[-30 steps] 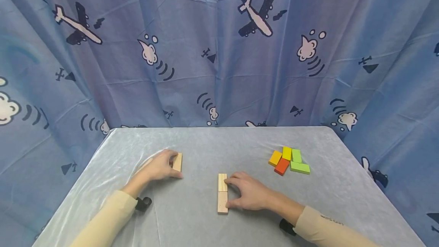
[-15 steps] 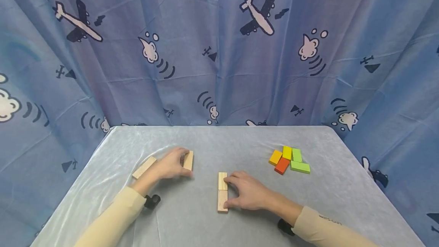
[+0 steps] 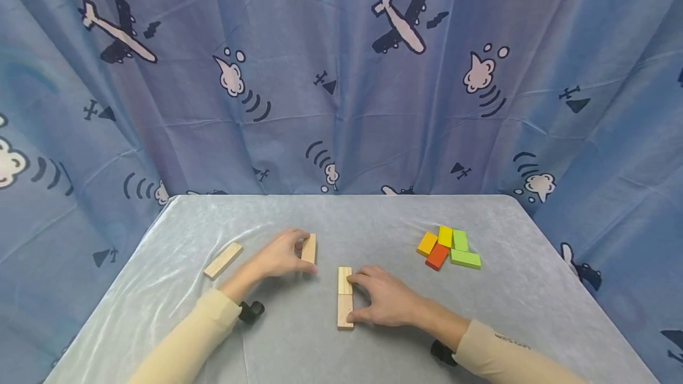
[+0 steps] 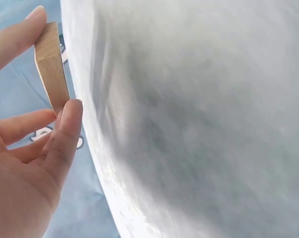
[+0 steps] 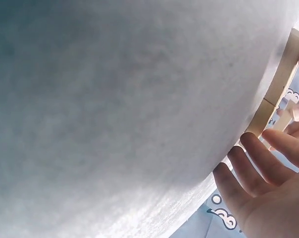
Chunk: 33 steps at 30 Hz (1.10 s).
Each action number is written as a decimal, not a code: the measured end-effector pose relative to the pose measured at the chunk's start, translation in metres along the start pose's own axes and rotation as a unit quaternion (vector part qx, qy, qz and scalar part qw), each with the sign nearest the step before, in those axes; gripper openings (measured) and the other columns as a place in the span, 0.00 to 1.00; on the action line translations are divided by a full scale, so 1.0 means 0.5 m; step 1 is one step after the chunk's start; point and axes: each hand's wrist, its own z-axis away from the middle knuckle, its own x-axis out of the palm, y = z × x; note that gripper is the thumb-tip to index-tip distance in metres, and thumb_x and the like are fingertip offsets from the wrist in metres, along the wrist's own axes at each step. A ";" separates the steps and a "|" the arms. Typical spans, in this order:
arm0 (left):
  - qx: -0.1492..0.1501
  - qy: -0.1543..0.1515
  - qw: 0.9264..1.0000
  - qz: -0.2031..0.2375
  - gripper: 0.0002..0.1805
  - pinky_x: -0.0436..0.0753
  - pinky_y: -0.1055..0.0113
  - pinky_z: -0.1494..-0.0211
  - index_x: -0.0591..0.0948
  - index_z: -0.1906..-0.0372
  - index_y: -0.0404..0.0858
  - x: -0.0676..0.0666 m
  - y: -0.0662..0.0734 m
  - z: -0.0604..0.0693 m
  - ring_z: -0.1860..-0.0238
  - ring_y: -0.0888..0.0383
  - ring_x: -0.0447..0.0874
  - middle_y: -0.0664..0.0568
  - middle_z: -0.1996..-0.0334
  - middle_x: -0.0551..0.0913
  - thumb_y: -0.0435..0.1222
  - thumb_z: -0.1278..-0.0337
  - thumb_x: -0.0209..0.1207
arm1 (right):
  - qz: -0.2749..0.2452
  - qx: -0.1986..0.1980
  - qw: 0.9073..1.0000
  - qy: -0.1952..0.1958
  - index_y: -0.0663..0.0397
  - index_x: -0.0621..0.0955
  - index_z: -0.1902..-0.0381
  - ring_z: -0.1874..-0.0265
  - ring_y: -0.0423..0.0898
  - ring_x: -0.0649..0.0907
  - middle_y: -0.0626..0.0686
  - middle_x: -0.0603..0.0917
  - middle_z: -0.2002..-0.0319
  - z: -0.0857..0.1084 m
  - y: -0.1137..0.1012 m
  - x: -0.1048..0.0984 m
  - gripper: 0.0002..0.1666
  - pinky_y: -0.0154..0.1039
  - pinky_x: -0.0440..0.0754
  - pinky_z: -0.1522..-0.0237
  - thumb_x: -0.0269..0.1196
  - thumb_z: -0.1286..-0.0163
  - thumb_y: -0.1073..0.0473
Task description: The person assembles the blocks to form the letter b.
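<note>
In the head view my left hand (image 3: 280,255) holds a plain wooden block (image 3: 309,248) by its two ends, between thumb and fingers. The left wrist view shows that block (image 4: 52,69) pinched by thumb and fingertips. Two more plain blocks, the farther one (image 3: 345,280) and the nearer one (image 3: 345,312), lie end to end in a line on the table. My right hand (image 3: 392,298) touches their right side, thumb at the near block and a finger at the far one. In the right wrist view the pair (image 5: 283,74) runs beside the fingers.
Another plain block (image 3: 223,260) lies slanted at the left, beyond my left forearm. At the back right lie an orange block (image 3: 427,244), a yellow one (image 3: 445,236), a red one (image 3: 437,257) and two green ones (image 3: 466,259). A patterned curtain (image 3: 288,76) hangs behind the table.
My left hand has moved to the right with its block, closer to the pair. The slanted block at the left has come into fuller view. My right hand has hardly moved.
</note>
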 end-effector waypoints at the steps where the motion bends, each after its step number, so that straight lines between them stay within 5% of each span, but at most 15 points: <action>1: -0.001 -0.002 1.000 0.003 0.46 0.79 0.51 0.44 0.76 0.37 0.28 0.001 0.002 -0.002 0.49 0.48 0.80 0.40 0.44 0.80 0.48 0.62 0.80 | 0.000 0.000 1.000 0.000 0.54 0.78 0.35 0.42 0.49 0.77 0.50 0.79 0.42 0.000 0.000 0.000 0.45 0.52 0.75 0.39 0.71 0.41 0.33; 17: 0.005 -0.007 1.000 0.025 0.46 0.80 0.58 0.52 0.75 0.34 0.31 0.029 0.033 -0.052 0.53 0.52 0.80 0.43 0.44 0.79 0.50 0.57 0.78 | 0.001 -0.005 1.000 0.006 0.54 0.79 0.35 0.44 0.48 0.77 0.50 0.79 0.43 0.000 0.000 0.002 0.44 0.51 0.77 0.42 0.72 0.41 0.33; 26: 0.021 -0.019 0.999 0.030 0.45 0.77 0.59 0.53 0.75 0.37 0.25 0.059 0.043 -0.083 0.57 0.54 0.75 0.47 0.57 0.79 0.50 0.55 0.77 | 0.005 -0.013 1.000 0.012 0.54 0.79 0.35 0.45 0.47 0.77 0.49 0.79 0.44 0.002 0.001 0.003 0.44 0.49 0.77 0.43 0.72 0.41 0.34; 33: 0.029 -0.031 0.999 0.024 0.29 0.69 0.65 0.68 0.80 0.56 0.32 0.075 0.045 -0.099 0.69 0.57 0.70 0.51 0.72 0.74 0.50 0.53 0.77 | 0.000 -0.015 1.000 0.013 0.55 0.79 0.35 0.45 0.48 0.77 0.49 0.80 0.45 0.001 -0.003 0.001 0.43 0.50 0.77 0.43 0.73 0.41 0.36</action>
